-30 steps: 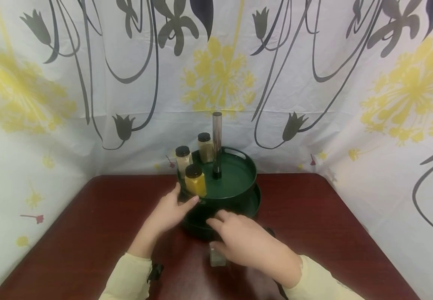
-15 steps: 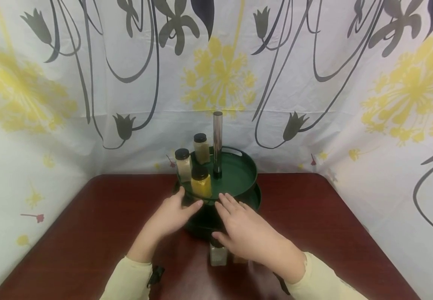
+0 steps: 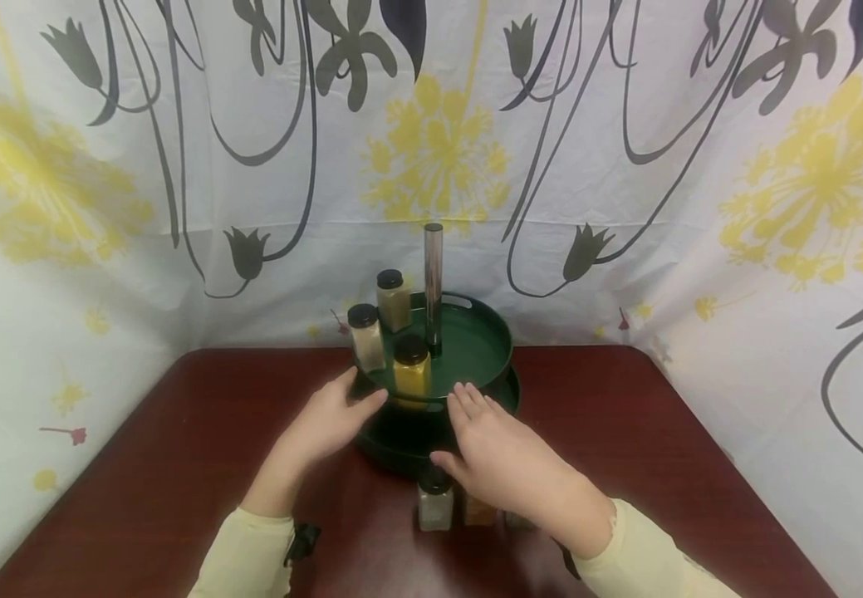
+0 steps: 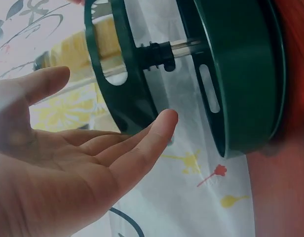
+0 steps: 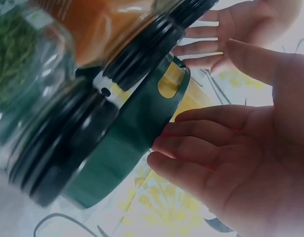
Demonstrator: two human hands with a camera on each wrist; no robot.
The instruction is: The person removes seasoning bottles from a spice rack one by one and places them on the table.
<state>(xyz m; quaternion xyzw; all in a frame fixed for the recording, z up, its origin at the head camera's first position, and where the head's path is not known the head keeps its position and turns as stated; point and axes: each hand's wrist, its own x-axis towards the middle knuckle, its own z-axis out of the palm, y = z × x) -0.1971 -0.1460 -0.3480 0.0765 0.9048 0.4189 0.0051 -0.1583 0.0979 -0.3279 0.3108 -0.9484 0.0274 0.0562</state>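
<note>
A green two-tier turntable rack [image 3: 487, 353] with a metal centre pole [image 3: 433, 282] stands at the back of the dark red table [image 3: 177, 432]. Its upper tier [image 4: 117, 64] carries three black-lidded spice jars: a yellow one [image 3: 411, 367] at the front, a pale one [image 3: 365, 336] and a tan one [image 3: 392, 301]. My left hand [image 3: 352, 400] is open, its straight fingers [image 4: 157, 131] against the upper tier's front-left rim. My right hand [image 3: 476, 432] is open too, its fingertips [image 5: 167, 148] on the tier's front rim [image 5: 137, 123].
Three more jars stand on the table just under my right hand: a clear one with a black lid [image 3: 434, 500], an orange-brown one [image 3: 479, 508], and one mostly hidden [image 3: 518, 522]. A flower-print cloth [image 3: 625, 166] closes in the back and both sides.
The upper tier has turned, carrying the yellow jar to the right and the back jars leftward. My right hand rose from the lower tier to the upper rim, uncovering the jars on the table.
</note>
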